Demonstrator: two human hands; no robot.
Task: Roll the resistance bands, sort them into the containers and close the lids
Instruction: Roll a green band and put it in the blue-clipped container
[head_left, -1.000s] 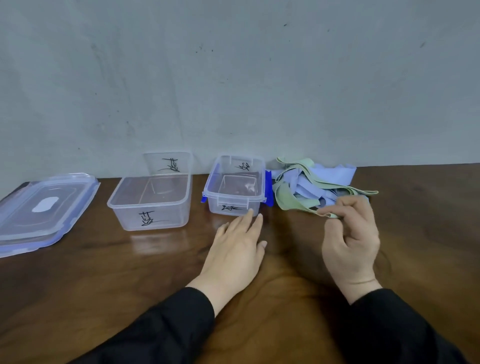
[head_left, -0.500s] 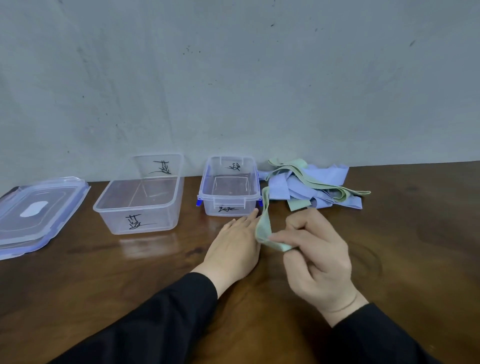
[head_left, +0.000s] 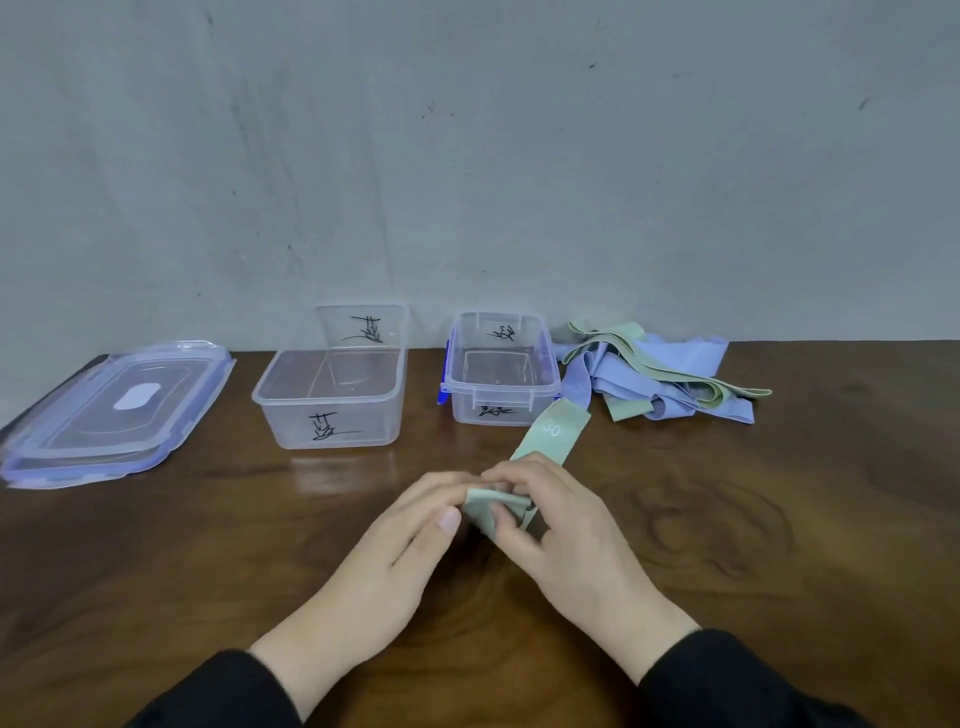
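A pale green resistance band (head_left: 551, 432) marked "30" runs from the table toward me, its near end folded between my hands. My left hand (head_left: 410, 540) pinches that end with thumb and fingers, and my right hand (head_left: 561, 525) grips it from the other side. A heap of green and lilac bands (head_left: 660, 374) lies at the back right. Two clear containers stand open by the wall: a larger one (head_left: 332, 400) and a smaller one (head_left: 501, 384) with blue clips, both with black writing.
A clear lid with a blue rim (head_left: 119, 410) lies flat at the far left, stacked on another. The brown wooden table (head_left: 779, 519) meets a grey wall behind the containers. My black sleeves fill the bottom edge.
My right hand pulled one green band out of the heap toward me. My left hand lifted off the table and took hold of the band's near end too.
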